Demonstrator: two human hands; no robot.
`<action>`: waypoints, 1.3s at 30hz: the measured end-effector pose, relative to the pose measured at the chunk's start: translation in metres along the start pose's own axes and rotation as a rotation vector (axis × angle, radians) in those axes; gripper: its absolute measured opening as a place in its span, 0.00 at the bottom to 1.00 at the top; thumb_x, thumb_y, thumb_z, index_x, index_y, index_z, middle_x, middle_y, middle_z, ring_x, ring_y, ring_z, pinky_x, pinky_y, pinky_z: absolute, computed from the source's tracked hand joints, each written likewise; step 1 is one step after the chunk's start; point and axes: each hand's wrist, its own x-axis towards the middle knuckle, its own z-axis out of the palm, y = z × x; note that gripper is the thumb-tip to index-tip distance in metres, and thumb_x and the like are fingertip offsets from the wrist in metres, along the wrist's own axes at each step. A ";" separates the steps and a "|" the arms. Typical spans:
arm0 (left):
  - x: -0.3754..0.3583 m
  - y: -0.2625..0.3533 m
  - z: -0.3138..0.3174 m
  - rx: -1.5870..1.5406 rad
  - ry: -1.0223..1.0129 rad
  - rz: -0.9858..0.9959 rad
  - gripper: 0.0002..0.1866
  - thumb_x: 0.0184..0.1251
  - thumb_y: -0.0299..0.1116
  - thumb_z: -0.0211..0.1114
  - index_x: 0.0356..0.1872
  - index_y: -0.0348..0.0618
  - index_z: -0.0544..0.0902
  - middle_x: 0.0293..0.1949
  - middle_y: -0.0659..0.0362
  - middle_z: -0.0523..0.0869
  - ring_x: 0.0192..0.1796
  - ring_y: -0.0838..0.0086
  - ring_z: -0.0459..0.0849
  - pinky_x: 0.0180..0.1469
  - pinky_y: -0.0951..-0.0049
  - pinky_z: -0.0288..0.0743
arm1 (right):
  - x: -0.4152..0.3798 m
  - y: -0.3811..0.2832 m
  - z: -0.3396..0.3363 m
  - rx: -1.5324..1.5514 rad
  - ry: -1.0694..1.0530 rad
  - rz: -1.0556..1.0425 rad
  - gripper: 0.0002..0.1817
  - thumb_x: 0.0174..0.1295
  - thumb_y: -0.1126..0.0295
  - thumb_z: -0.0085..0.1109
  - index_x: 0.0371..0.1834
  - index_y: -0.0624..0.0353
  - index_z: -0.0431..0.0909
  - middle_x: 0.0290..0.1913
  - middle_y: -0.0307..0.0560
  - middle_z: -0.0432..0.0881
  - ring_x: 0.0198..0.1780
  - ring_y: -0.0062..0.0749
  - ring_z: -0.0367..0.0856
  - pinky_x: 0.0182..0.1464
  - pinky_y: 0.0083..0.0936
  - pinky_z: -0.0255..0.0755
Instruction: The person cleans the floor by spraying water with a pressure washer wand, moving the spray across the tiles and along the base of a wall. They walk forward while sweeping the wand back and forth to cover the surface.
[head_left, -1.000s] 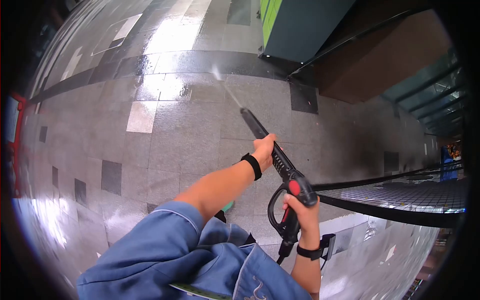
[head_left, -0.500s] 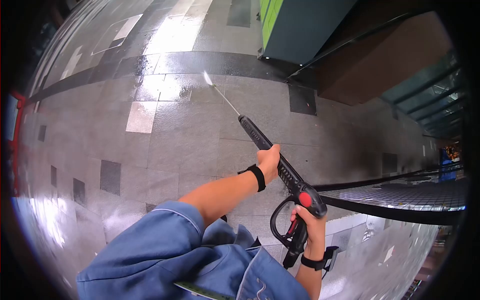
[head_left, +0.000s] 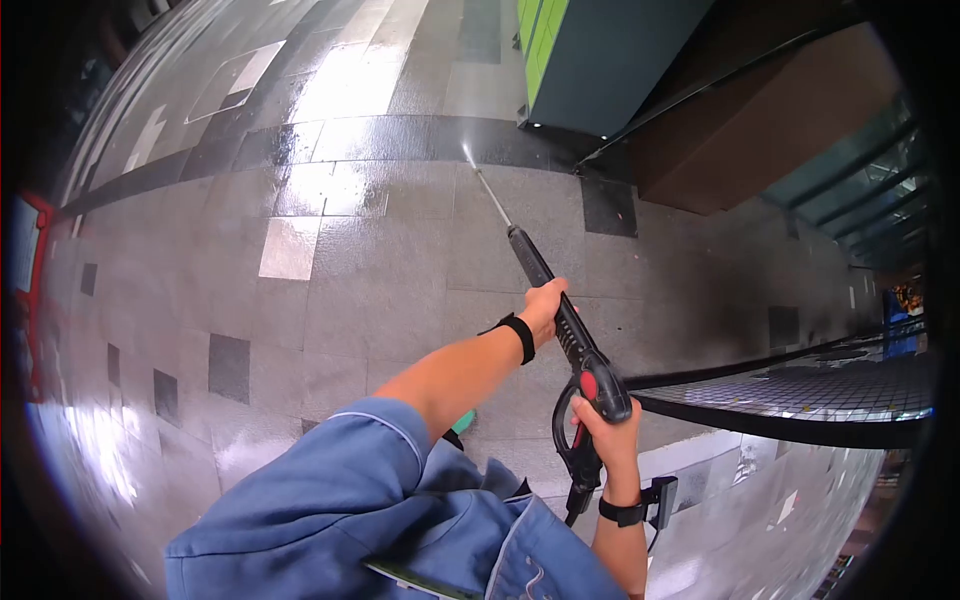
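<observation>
A black spray gun with a red button (head_left: 589, 386) and a long thin metal lance (head_left: 495, 202) points away over the wet paving. White spray (head_left: 468, 153) leaves the tip. My left hand (head_left: 544, 308) is wrapped round the ribbed black barrel. My right hand (head_left: 612, 435) grips the rear handle, with its thumb by the trigger guard; some of its fingers are hidden behind the handle. Both wrists wear black bands, and a small dark device (head_left: 662, 500) sits at the right one.
Wet grey floor tiles (head_left: 400, 250) spread ahead. A green and grey cabinet (head_left: 590, 70) and a brown block (head_left: 760, 130) stand at the upper right. A black-framed mesh panel (head_left: 790, 400) lies to the right. A red-edged object (head_left: 42, 240) is far left.
The lance tip and spray have swung right, while the gun's rear has shifted left and up with my right hand. My left hand moved slightly right. A green patch now shows beside my clothing.
</observation>
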 end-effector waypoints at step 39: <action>0.170 0.110 0.070 -0.033 0.133 -0.053 0.19 0.53 0.33 0.56 0.42 0.31 0.63 0.25 0.51 0.73 0.19 0.67 0.77 0.18 0.67 0.76 | 0.230 -0.032 0.002 -0.092 -0.112 0.064 0.10 0.42 0.73 0.64 0.23 0.66 0.73 0.16 0.40 0.75 0.18 0.20 0.75 0.20 0.17 0.67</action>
